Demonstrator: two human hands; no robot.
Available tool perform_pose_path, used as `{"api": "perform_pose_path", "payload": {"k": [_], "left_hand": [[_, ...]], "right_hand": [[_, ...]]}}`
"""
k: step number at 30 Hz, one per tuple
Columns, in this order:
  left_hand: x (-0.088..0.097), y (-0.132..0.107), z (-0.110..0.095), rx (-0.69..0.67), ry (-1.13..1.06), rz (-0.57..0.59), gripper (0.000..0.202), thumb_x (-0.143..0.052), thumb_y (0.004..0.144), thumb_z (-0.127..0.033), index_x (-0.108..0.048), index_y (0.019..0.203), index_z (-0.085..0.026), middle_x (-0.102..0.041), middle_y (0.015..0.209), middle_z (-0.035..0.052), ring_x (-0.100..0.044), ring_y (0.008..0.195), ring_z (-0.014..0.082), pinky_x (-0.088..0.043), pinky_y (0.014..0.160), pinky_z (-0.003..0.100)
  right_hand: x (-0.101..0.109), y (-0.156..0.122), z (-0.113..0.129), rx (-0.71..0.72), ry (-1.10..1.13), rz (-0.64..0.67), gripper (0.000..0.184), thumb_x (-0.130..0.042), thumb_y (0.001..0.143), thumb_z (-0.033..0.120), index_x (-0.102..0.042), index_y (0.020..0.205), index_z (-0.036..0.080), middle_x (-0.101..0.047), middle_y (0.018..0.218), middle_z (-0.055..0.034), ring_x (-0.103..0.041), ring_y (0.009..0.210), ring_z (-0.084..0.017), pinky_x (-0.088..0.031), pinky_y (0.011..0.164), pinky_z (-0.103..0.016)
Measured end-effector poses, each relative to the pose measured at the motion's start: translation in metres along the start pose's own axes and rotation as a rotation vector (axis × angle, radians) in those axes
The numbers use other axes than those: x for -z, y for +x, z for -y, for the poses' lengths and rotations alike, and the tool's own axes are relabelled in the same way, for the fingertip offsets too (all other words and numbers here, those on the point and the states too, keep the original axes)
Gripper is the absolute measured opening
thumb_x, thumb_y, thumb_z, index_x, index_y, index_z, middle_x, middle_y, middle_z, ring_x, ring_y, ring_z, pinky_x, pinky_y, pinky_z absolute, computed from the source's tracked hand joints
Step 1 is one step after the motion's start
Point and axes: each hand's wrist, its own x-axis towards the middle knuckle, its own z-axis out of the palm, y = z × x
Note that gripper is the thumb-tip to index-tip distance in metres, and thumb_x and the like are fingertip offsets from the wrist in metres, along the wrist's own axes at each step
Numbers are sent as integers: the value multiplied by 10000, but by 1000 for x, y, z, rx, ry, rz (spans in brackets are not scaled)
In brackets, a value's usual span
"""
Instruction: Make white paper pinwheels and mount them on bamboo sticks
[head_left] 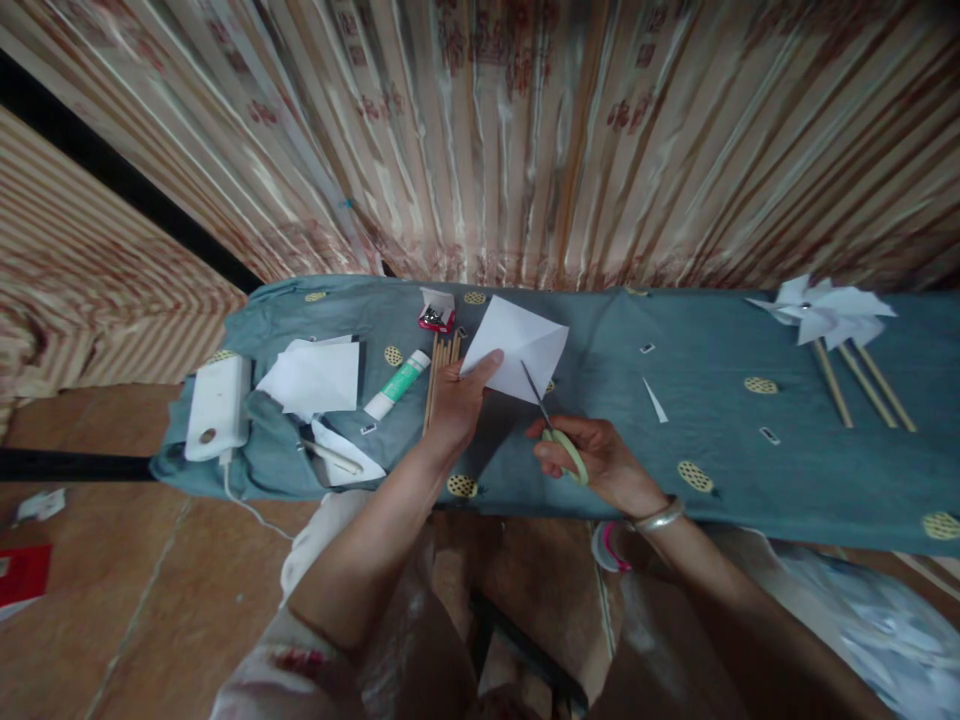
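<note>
My left hand grips a white paper square by its left side, thumb on top, raised over the cloth-covered table. Crease lines run across the sheet. In my right hand is a pair of scissors with pale green handles, its blades at the paper's lower edge and pointing toward the middle. Beneath my left hand lie several wooden sticks. A glue stick with a green label rests just left of them. Behind the sticks stands an open small red box with shiny metal bits inside.
White paper sheets and a white power strip with a cord occupy the left end. White paper pinwheels on sticks lie at the right. A thin paper scrap is right of my hands. A pleated curtain hangs behind the table.
</note>
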Motion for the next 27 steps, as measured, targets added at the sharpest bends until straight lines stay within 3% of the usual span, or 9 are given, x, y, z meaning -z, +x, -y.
{"api": "perform_pose_path", "payload": {"k": [8,27], "left_hand": [[-2,-2,-3,27,21,-14,291,-849,629,-441,-736,757,-206,-756,754,25,-722,744,225,-561,672,321],[-3,-2,-2,27,-8,-7,214,-824,682,-350,-740,790,-185,-758,778,48,-731,821,245,-561,709,334]], "right_hand": [[-1,1,0,16,-8,-13,460,-904,457,523,-698,675,174,-597,460,38,-490,417,-76,-384,442,-224],[1,2,-4,29,-36,15,423,-885,527,500,-717,739,175,-600,492,32,-497,438,-88,-400,450,-230]]}}
